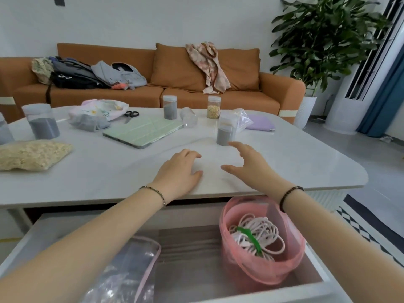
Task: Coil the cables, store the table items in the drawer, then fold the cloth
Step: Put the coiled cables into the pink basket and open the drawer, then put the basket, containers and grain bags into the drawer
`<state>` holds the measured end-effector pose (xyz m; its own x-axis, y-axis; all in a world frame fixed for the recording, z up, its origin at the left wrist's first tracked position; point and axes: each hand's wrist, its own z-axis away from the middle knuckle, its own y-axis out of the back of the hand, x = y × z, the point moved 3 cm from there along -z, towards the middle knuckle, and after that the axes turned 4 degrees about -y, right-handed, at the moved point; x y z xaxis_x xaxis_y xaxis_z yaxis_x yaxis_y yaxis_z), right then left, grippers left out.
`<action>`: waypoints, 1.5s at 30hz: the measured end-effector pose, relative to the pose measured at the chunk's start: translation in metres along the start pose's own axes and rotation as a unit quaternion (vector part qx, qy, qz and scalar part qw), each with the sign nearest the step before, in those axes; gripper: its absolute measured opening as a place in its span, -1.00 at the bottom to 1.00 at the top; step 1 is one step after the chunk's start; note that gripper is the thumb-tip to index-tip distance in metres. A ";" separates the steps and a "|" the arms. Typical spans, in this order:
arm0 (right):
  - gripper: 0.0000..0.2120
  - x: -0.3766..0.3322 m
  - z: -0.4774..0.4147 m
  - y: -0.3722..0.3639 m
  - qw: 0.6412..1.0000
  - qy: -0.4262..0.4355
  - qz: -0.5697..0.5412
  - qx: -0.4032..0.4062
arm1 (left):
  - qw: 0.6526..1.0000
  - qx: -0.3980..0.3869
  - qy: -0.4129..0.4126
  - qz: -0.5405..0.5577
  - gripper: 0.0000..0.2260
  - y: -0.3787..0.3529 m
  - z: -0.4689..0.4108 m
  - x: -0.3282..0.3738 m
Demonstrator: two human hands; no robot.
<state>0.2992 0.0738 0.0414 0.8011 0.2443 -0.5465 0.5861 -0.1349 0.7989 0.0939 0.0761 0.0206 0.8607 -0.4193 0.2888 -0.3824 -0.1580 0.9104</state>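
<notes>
The person's left hand [179,169] lies palm down on the table [306,162], in front of the tablet [142,130], with its fingers loose and nothing in them. The right hand [247,162], in front of the tablet and to its right, is spread with thumb and fingers apart. It is empty and hangs just short of the grey jar [226,133], which stands right of the tablet.

The cable [258,235] is already coiled and bound with a green tie. It lies in the pink basket [240,270] inside the open drawer [185,248], below the tablet and nearer the person, and a clear pouch [131,270] lies in the drawer to the basket's left. The cloth [98,111] is bundled behind the tablet to its left, with the scissors [131,114] just beside it. Two more jars [170,107] stand behind the tablet, and an oat bag [32,155] lies well to its left.

The storing step seems to be under way, with most of the table items still out. The grey jar looks tall and narrow, so a fingertip that strikes it high could tip it toward the tablet, and a loose lid would let the grey filling spill. Both forearms reach over the open drawer, so a jar dropped on the way down might land on the basket or the pouch. The basket also fills much of the drawer's right side, so space may run short
</notes>
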 end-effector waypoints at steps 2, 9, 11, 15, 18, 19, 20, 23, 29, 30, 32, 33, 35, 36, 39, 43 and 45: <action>-0.20 0.011 -0.026 -0.006 0.998 -0.025 -0.043 0.035 | 1.000 -0.005 0.014 -0.002 -0.52 -0.005 -0.019 -0.012; 0.09 0.039 -0.107 -0.032 0.974 -0.093 -0.182 0.097 | 0.993 0.021 0.101 0.061 -0.41 -0.026 -0.089 -0.053; 0.15 0.042 -0.120 -0.035 0.964 -0.113 -0.212 0.115 | 0.991 0.042 0.101 0.073 -0.40 -0.029 -0.105 -0.058; 0.20 0.051 -0.155 -0.044 0.949 -0.125 -0.247 0.150 | 0.988 0.087 0.115 0.048 -0.40 -0.036 -0.151 -0.078; -0.03 0.056 -0.175 -0.046 0.949 -0.121 -0.241 0.164 | 0.984 0.119 0.129 0.029 -0.42 -0.042 -0.186 -0.089; -0.13 0.058 -0.177 -0.048 0.948 -0.124 -0.241 0.167 | 0.983 0.129 0.127 0.023 -0.43 -0.043 -0.195 -0.092; -0.21 0.061 -0.183 -0.048 0.947 -0.121 -0.242 0.173 | 0.983 0.143 0.117 0.013 -0.43 -0.044 -0.210 -0.094; -0.32 0.064 -0.187 -0.051 0.945 -0.117 -0.250 0.174 | 0.981 0.165 0.097 -0.030 -0.41 -0.047 -0.239 -0.100; -0.39 0.064 -0.196 -0.054 0.943 -0.112 -0.272 0.155 | 0.980 0.146 0.119 -0.056 -0.53 -0.054 -0.270 -0.112; -0.39 0.064 -0.197 -0.054 0.943 -0.113 -0.273 0.152 | 0.981 0.146 0.117 -0.054 -0.59 -0.054 -0.271 -0.111; -0.38 0.063 -0.198 -0.056 0.943 -0.114 -0.278 0.144 | 0.982 0.161 0.097 -0.030 -0.73 -0.052 -0.267 -0.108; -0.38 0.064 -0.199 -0.056 0.943 -0.113 -0.279 0.143 | 0.981 0.176 0.082 -0.019 -0.81 -0.051 -0.264 -0.106; -0.37 0.062 -0.198 -0.055 0.941 -0.113 -0.287 0.140 | 0.977 0.202 0.056 -0.023 -0.95 -0.046 -0.257 -0.103; -0.37 0.061 -0.197 -0.055 0.940 -0.114 -0.289 0.138 | 0.976 0.214 0.043 -0.030 -0.90 -0.045 -0.254 -0.101; -0.40 0.060 -0.196 -0.054 0.937 -0.111 -0.302 0.134 | 0.976 0.216 0.025 -0.026 -0.77 -0.042 -0.241 -0.098; -0.43 0.057 -0.190 -0.054 0.936 -0.103 -0.316 0.114 | 0.975 0.210 0.068 0.012 -0.73 -0.035 -0.215 -0.094; -0.43 0.056 -0.187 -0.052 0.936 -0.101 -0.322 0.102 | 0.968 0.216 0.112 0.066 -0.57 -0.032 -0.199 -0.092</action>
<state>0.2908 0.2743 0.0158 0.2692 0.1536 -0.9508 0.9496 -0.2072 0.2354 0.0934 0.2974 0.0240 0.8279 -0.2640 0.4948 -0.5566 -0.4951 0.6671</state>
